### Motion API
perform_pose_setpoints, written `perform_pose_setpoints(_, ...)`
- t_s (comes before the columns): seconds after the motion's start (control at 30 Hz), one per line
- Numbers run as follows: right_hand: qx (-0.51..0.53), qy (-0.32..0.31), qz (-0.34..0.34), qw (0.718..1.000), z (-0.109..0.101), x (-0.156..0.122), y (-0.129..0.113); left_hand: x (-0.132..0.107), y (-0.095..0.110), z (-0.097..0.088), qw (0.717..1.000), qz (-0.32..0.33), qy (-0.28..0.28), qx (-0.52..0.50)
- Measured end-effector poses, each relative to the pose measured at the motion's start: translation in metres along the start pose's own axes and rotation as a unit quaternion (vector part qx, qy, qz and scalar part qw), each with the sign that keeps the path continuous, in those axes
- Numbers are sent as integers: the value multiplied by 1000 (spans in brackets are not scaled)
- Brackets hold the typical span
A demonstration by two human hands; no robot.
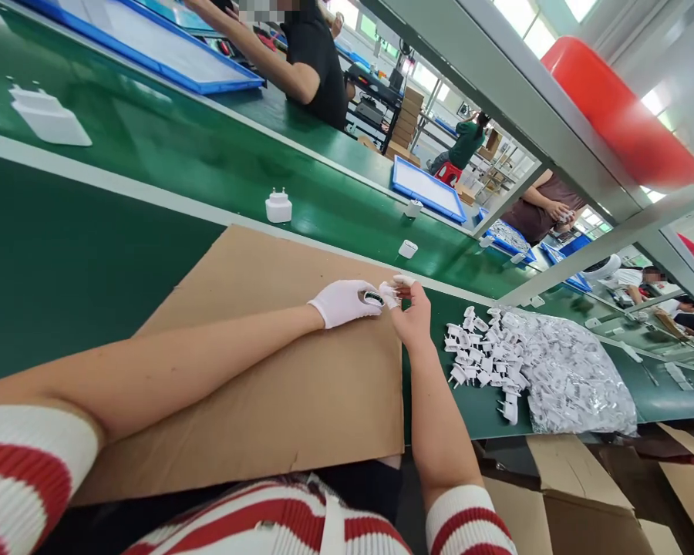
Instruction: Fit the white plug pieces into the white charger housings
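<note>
My left hand (pixel 342 304), in a white glove, is closed around a white charger housing (pixel 373 297) whose open end shows a dark and green inside. Facing that end, my right hand (pixel 414 314) pinches a small white plug piece (pixel 389 294) with thin pins; white covers sit on some of its fingertips. The two parts are very close, and I cannot tell whether they touch. Both hands are above a flat brown cardboard sheet (pixel 301 385). To the right lies a loose pile of white plug pieces (pixel 477 347), beside a clear plastic bag (pixel 578 374) full of more.
Beyond the cardboard runs a green conveyor belt (pixel 208 166) carrying white chargers (pixel 278 206). Blue-rimmed trays (pixel 428 189) stand along its far side, near several co-workers. A metal frame (pixel 584 231) with a red bin (pixel 618 116) overhangs the right. Open cardboard boxes (pixel 584 474) sit below the bench.
</note>
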State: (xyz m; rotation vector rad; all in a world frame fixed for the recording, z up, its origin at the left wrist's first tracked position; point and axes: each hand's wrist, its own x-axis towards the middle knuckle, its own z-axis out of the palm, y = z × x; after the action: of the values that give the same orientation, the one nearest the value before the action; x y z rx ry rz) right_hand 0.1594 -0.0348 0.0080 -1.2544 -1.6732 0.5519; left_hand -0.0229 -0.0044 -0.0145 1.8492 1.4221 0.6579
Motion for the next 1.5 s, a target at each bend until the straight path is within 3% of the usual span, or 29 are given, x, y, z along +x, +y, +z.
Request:
perform_pose_setpoints(0.2, -185, -85, -56, 978, 2, -2, -5, 0, 2, 0, 1000, 6, 0, 8)
perform_pose_setpoints(0.37, -247, -98, -91, 960, 0, -1, -7, 2, 2, 0, 1000, 4, -8, 10)
perform_pose_setpoints(0.7, -291, -122, -107, 943, 8, 2, -4, 1, 4, -1, 999, 27, -6, 31)
perform_pose_setpoints(0.97, -300, -88, -77, 947, 17, -2, -4, 2, -5, 3, 998, 61, -8, -24)
perform_pose_setpoints(1.13, -285, -68, -88, 952, 13, -6, -3, 4, -7, 4, 999, 42, -3, 11)
perform_pose_setpoints(1.5, -301, -112, -110, 941, 13, 0, -3, -2, -3, 3, 999, 41, -5, 30)
